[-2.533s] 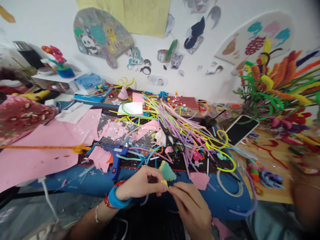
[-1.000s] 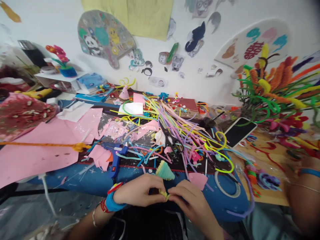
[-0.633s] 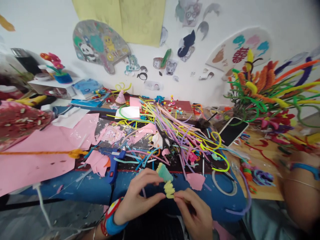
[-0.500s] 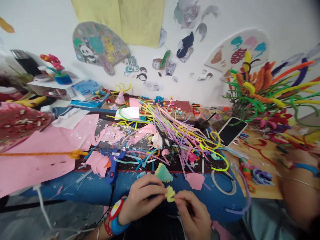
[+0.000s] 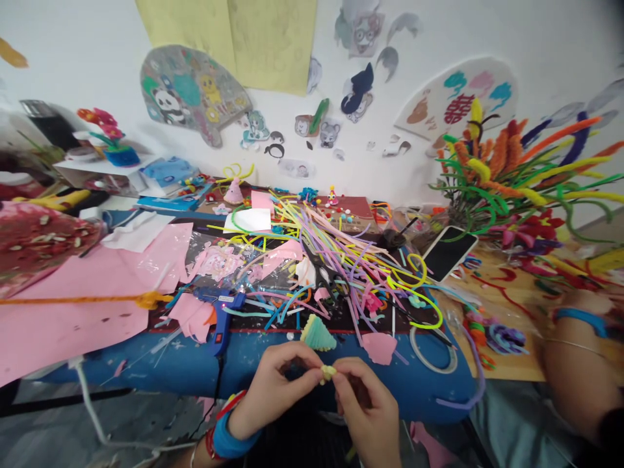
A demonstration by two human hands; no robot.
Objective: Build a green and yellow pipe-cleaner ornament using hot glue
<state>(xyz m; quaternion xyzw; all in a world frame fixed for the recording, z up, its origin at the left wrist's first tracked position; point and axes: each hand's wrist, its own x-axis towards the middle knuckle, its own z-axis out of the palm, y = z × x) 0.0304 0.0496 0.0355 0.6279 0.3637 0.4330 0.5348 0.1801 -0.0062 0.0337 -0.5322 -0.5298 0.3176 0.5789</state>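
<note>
Between the fingertips of both hands is a small bent piece of pale yellow pipe cleaner [image 5: 327,373], partly covered by the fingers. My left hand [image 5: 285,377] pinches it from the left, thumb and forefinger closed on it. From the other side my right hand [image 5: 365,396] pinches it too. Just beyond the fingers, on the blue table edge, lies a teal fuzzy triangle [image 5: 318,335] with a yellow wavy border. A blue glue gun [image 5: 223,325] rests to the left of it, its cord hanging down.
A heap of colourful pipe cleaners [image 5: 341,247] covers the table's middle, with scissors [image 5: 324,276] in it. Pink sheets [image 5: 97,286] lie left. A phone [image 5: 447,252], a tape roll [image 5: 433,354] and pipe cleaner flowers [image 5: 511,169] are right, near another person's arm [image 5: 575,364].
The yellow piece has been turned and looks more compact, with more of it behind the fingers. Both hands have shifted slightly, and the left wrist has rolled.
</note>
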